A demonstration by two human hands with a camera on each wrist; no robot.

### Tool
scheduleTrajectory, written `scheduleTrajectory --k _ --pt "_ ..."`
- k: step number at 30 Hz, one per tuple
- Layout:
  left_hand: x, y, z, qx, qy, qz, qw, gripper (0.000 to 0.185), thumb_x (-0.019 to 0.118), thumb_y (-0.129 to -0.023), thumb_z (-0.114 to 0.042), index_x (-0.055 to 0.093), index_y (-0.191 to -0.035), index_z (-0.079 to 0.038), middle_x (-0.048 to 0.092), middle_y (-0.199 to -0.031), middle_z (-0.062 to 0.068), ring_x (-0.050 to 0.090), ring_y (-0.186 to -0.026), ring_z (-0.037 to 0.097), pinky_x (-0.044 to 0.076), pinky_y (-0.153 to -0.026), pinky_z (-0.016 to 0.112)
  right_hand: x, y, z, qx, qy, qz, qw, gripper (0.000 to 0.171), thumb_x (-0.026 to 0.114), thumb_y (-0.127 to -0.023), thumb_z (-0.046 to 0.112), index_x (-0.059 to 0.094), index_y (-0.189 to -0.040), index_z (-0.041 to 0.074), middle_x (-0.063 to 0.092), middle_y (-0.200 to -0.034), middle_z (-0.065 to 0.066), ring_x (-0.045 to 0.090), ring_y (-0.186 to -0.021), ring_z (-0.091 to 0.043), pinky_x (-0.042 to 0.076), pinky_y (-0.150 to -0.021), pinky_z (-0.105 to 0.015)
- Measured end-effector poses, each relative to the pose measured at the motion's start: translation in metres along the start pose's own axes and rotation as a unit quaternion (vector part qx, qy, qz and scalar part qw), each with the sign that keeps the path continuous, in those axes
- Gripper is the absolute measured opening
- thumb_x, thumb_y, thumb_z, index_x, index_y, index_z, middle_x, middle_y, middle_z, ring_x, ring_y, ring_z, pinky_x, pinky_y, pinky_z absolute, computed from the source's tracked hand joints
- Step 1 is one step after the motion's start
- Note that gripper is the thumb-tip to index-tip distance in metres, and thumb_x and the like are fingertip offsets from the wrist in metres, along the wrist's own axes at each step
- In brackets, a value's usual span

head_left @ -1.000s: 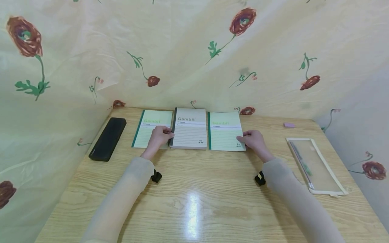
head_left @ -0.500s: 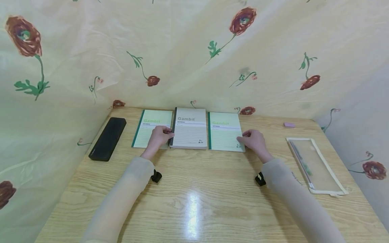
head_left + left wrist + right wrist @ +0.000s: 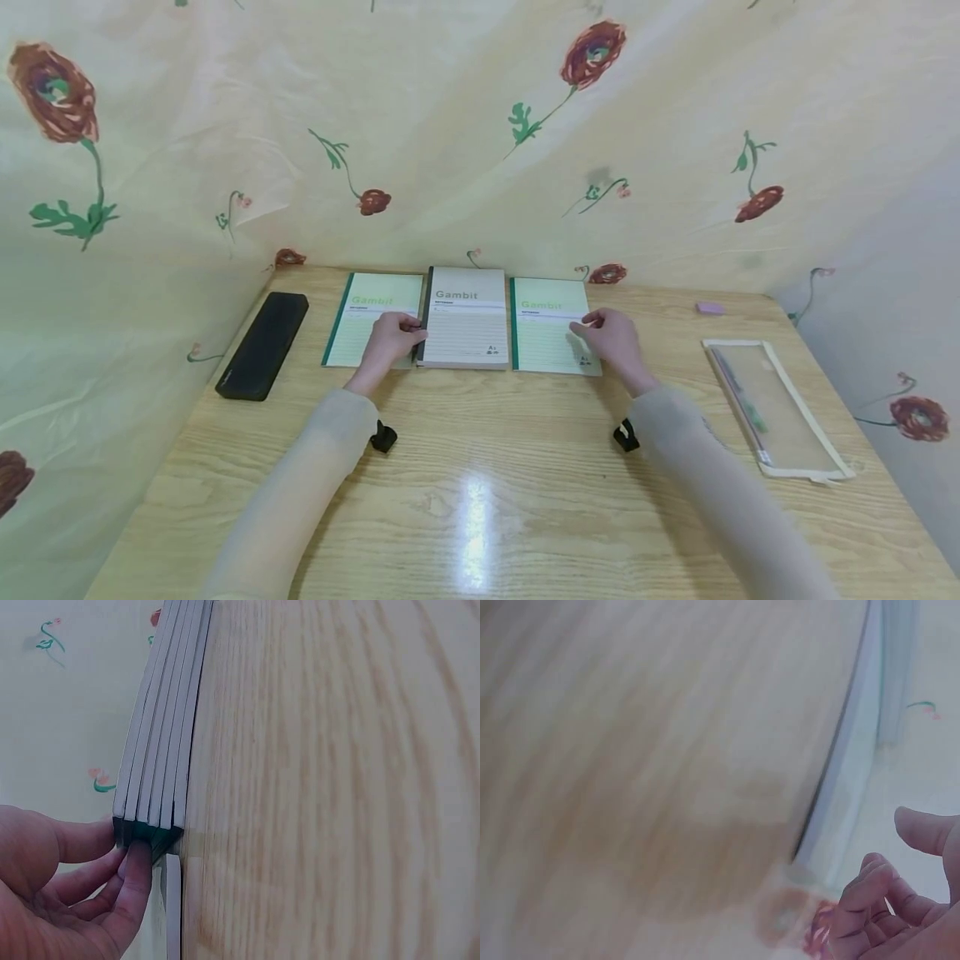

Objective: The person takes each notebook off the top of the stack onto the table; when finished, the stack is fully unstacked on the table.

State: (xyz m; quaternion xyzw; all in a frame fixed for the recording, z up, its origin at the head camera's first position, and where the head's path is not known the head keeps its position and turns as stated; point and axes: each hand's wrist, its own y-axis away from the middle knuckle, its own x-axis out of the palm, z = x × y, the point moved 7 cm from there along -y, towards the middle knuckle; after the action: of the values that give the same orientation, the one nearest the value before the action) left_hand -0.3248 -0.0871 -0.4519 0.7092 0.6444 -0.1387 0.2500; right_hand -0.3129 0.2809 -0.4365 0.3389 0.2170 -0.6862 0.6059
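Several stacked notebooks (image 3: 465, 325) with a grey top cover lie in the middle of a row, their page edges (image 3: 161, 720) showing in the left wrist view. At the stack's left spine, my left hand (image 3: 392, 340) pinches the edge with thumb and curled fingers. Under its wrist lies a light green notebook (image 3: 367, 287) with a green spine, partly hidden by the hand. Another light green notebook (image 3: 543, 333) lies flat on the right. Over its right side hovers my right hand (image 3: 613, 340), thumb and fingers parted and holding nothing; the right wrist view shows a gap to the notebook.
On the wooden table (image 3: 487, 467), a long black case (image 3: 262, 346) lies at the left. To the right are a clear white-edged zip pouch (image 3: 780, 408) with pens inside and a small purple eraser-like block (image 3: 710, 308). A flowered cloth (image 3: 450, 167) hangs close behind the notebooks.
My right hand has let go of the right notebook's edge and moved up and left over its cover. The left hand stays at the stack's spine.
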Motion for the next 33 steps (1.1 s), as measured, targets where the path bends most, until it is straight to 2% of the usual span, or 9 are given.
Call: scheduleTrajectory --k 5,13,19,22,24,27,30,33 --pt "0.0 0.0 0.001 0.003 -0.001 0.0 1.0 0.027 0.066 -0.097 -0.012 0.066 -0.118 0.004 0.065 -0.112 0.018 0.061 -0.1 0.029 0.051 -0.086 0.038 0.017 -0.002 0.025 -0.02 -0.008 0.02 1.0 0.043 0.065 -0.097 0.036 0.064 -0.117 -0.002 0.062 -0.102 -0.015 0.055 -0.08 -0.023 0.046 -0.066 -0.03" --pt "-0.001 0.0 0.003 0.0 -0.004 -0.006 1.0 0.026 0.066 -0.096 -0.012 0.067 -0.117 0.004 0.065 -0.111 0.018 0.061 -0.099 0.029 0.051 -0.086 0.039 0.058 0.002 0.064 -0.062 -0.045 0.062 0.995 0.046 0.067 -0.097 0.033 0.062 -0.126 -0.002 0.065 -0.1 -0.015 0.061 -0.066 -0.018 0.05 -0.058 -0.028" --pt "0.0 0.0 0.001 0.001 -0.002 -0.005 1.0 0.026 0.065 -0.097 -0.012 0.066 -0.117 0.004 0.065 -0.112 0.018 0.061 -0.101 0.029 0.051 -0.087 0.039 0.083 0.008 0.077 -0.073 -0.054 0.077 0.993 0.049 0.068 -0.096 0.034 0.062 -0.125 -0.005 0.064 -0.086 -0.011 0.06 -0.059 -0.016 0.047 -0.056 -0.026" --pt "0.001 0.001 0.001 -0.005 0.0 -0.001 1.0 0.026 0.065 -0.097 -0.012 0.066 -0.118 0.004 0.065 -0.112 0.018 0.061 -0.101 0.029 0.051 -0.088 0.039 0.09 0.011 0.082 -0.089 -0.043 0.069 0.993 0.042 0.07 -0.094 0.034 0.069 -0.109 -0.005 0.061 -0.074 -0.007 0.053 -0.056 -0.014 0.042 -0.054 -0.026" --pt "0.001 0.001 0.001 -0.006 -0.001 -0.002 1.0 0.026 0.066 -0.097 -0.012 0.066 -0.118 0.004 0.065 -0.112 0.018 0.061 -0.101 0.029 0.051 -0.088 0.039 0.093 0.012 0.085 -0.1 -0.033 0.056 0.993 0.037 0.071 -0.093 0.035 0.07 -0.091 -0.002 0.057 -0.066 -0.003 0.046 -0.053 -0.013 0.037 -0.051 -0.026" --pt "0.0 0.001 0.0 -0.004 -0.003 -0.003 1.0 0.026 0.066 -0.097 -0.012 0.066 -0.118 0.004 0.065 -0.112 0.018 0.061 -0.101 0.029 0.051 -0.089 0.039 0.096 0.012 0.086 -0.104 -0.025 0.042 0.993 0.042 0.072 -0.092 0.037 0.059 -0.068 0.005 0.048 -0.056 0.001 0.037 -0.049 -0.012 0.03 -0.048 -0.026" --pt "0.0 0.001 0.0 -0.005 -0.005 -0.001 1.0 0.027 0.066 -0.097 -0.013 0.066 -0.118 0.004 0.065 -0.112 0.018 0.061 -0.102 0.029 0.051 -0.089 0.039 0.097 0.012 0.086 -0.097 -0.024 0.035 0.994 0.047 0.074 -0.091 0.037 0.05 -0.061 0.009 0.041 -0.053 0.003 0.032 -0.047 -0.011 0.026 -0.046 -0.026" --pt "0.0 0.001 0.0 -0.006 -0.005 0.003 1.0 0.027 0.065 -0.097 -0.013 0.066 -0.119 0.004 0.065 -0.114 0.019 0.061 -0.103 0.029 0.051 -0.09 0.04 0.097 0.012 0.088 -0.093 -0.024 0.033 0.995 0.049 0.074 -0.09 0.036 0.046 -0.06 0.011 0.038 -0.052 0.003 0.031 -0.047 -0.01 0.025 -0.046 -0.026"
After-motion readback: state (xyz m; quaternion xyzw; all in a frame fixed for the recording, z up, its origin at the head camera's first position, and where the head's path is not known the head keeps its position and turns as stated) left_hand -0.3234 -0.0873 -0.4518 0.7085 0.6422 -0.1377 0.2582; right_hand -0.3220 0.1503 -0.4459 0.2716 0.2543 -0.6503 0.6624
